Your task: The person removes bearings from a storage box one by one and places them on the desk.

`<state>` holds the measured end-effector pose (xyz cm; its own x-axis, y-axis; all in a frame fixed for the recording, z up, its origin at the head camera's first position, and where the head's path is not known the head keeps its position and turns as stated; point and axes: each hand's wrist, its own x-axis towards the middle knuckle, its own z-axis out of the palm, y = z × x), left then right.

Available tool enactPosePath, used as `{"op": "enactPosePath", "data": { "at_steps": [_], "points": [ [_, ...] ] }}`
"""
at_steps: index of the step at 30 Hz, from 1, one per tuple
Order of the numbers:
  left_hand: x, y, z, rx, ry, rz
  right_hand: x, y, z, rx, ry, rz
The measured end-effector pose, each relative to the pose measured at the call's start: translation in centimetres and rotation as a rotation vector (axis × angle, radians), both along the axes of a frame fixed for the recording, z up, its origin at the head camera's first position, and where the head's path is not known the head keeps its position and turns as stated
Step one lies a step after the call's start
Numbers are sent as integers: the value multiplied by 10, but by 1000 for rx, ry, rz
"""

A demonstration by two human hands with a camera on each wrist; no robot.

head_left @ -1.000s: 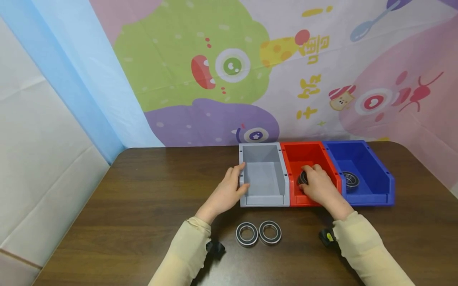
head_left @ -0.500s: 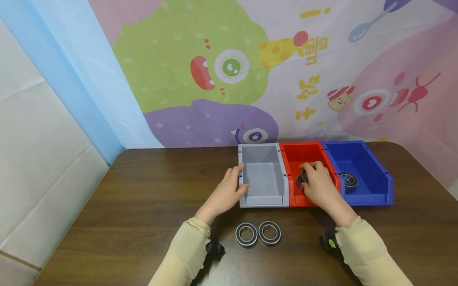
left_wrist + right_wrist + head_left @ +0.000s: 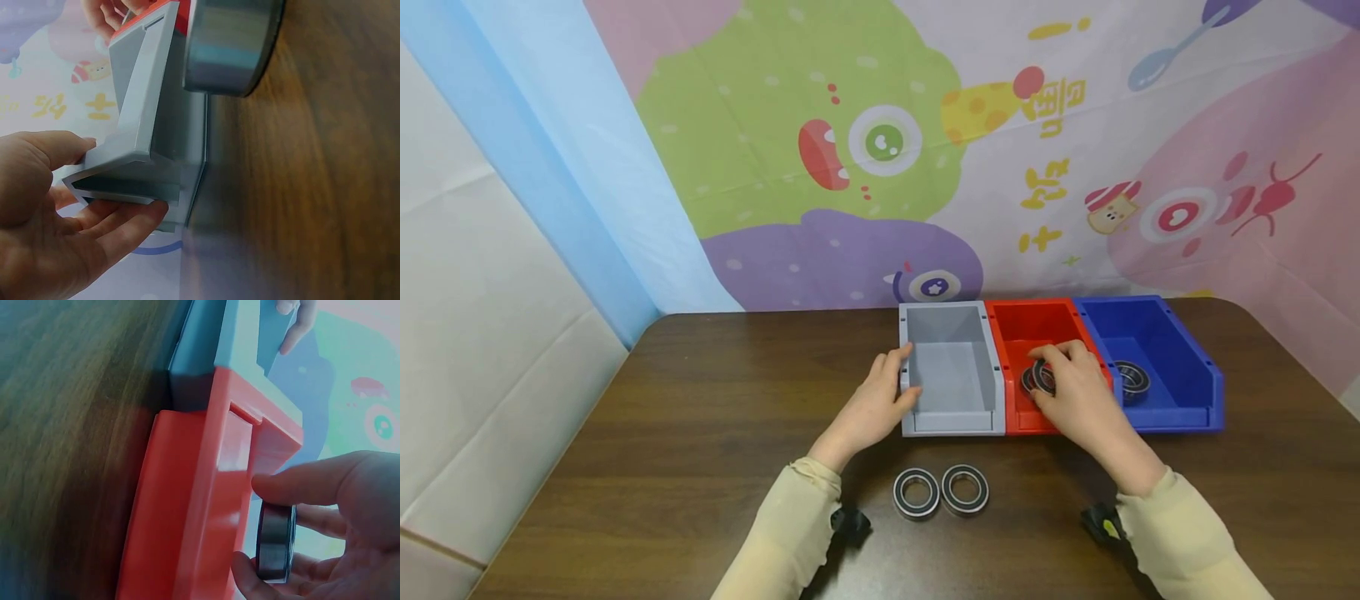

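My right hand (image 3: 1081, 398) pinches a ball bearing (image 3: 1043, 377) between thumb and fingers over the red bin (image 3: 1009, 421). In the right wrist view that bearing (image 3: 275, 544) shows edge-on, tilted near the bin's opening. Behind it, another bearing (image 3: 1026, 382) lies in the red bin, partly covered. My left hand (image 3: 871, 408) grips the left wall of the grey bin (image 3: 951, 375); in the left wrist view its thumb lies on one side of the wall and its fingers on the other.
Right of the red bin stands a blue bin (image 3: 1180, 367) with a bearing (image 3: 1138, 379) inside. Two bearings lie side by side on the wooden table (image 3: 737, 467) before the bins: a left bearing (image 3: 900, 495) and a right bearing (image 3: 982, 490). A cartoon-print cloth (image 3: 775, 150) hangs behind.
My right hand has drawn slightly back and to the right, lifting the bearing off the other one in the red bin. My left hand stays on the grey bin.
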<state>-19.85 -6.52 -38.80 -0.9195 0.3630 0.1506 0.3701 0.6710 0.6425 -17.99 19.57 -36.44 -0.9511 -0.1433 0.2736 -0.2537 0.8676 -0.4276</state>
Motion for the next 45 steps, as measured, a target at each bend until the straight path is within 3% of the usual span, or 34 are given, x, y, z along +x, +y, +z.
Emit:
{"op": "enactPosePath", "data": {
  "at_steps": [12, 19, 28, 37, 45],
  "points": [
    [1, 0, 1, 1, 0, 2, 19, 0, 3, 25, 46, 10],
    [2, 0, 2, 3, -1, 1, 31, -4, 5, 44, -72, 47],
    [2, 0, 1, -1, 3, -3, 39, -8, -1, 98, -77, 124],
    [1, 0, 1, -3, -1, -1, 45, -12, 1, 173, -213, 201],
    [2, 0, 1, 1, -1, -4, 51, -18, -7, 180, -277, 251]
  ]
}}
